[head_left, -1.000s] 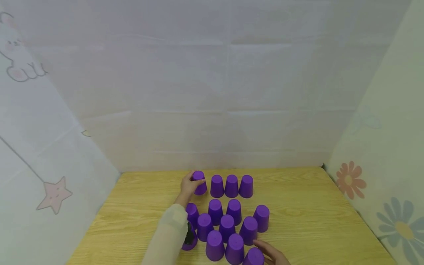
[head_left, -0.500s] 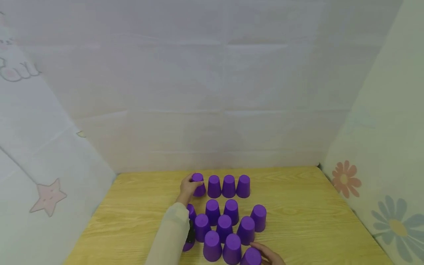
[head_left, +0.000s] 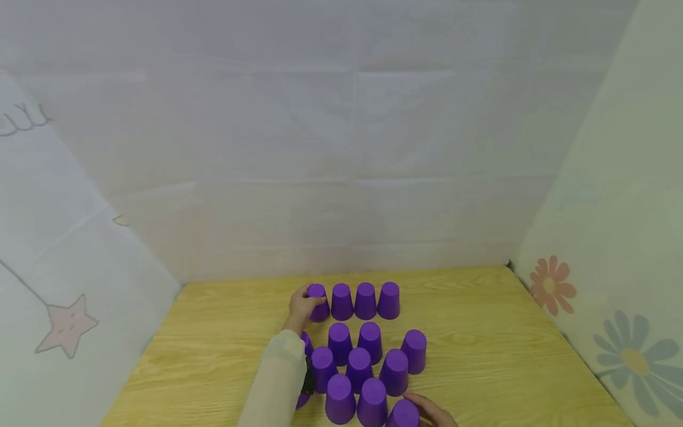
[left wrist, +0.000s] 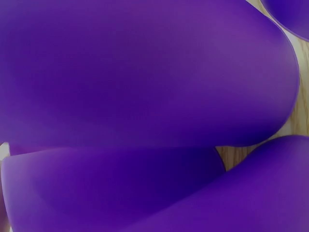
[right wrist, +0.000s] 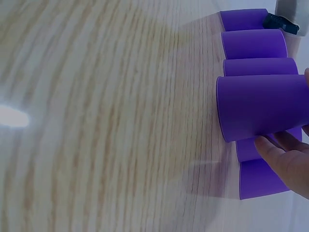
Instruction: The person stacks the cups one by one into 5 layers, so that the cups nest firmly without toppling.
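Observation:
At the left end of the back row, my left hand (head_left: 301, 307) grips an upside-down purple cup (head_left: 321, 314), thumb across its near side. Beside it stand three more purple cups (head_left: 365, 302) in line. At the front right, my right hand (head_left: 433, 411) holds the nearest cup (head_left: 403, 416); the right wrist view shows its fingers on both sides of that purple cup (right wrist: 263, 106). Several other inverted cups (head_left: 359, 369) stand in staggered rows between the hands. Purple cup walls (left wrist: 145, 72) fill the left wrist view, with the left hand hidden there.
My left sleeve (head_left: 274, 379) passes over the table's left half and partly covers cups (head_left: 302, 401) beside a black object (head_left: 308, 379). The wooden table (head_left: 496, 344) meets a pale wall sheet (head_left: 341, 225) behind, with printed side sheets left and right.
My left hand has drawn its cup slightly nearer and toward its neighbour, level with the back row. The right hand stays at the front cup. The head view has turned a little right.

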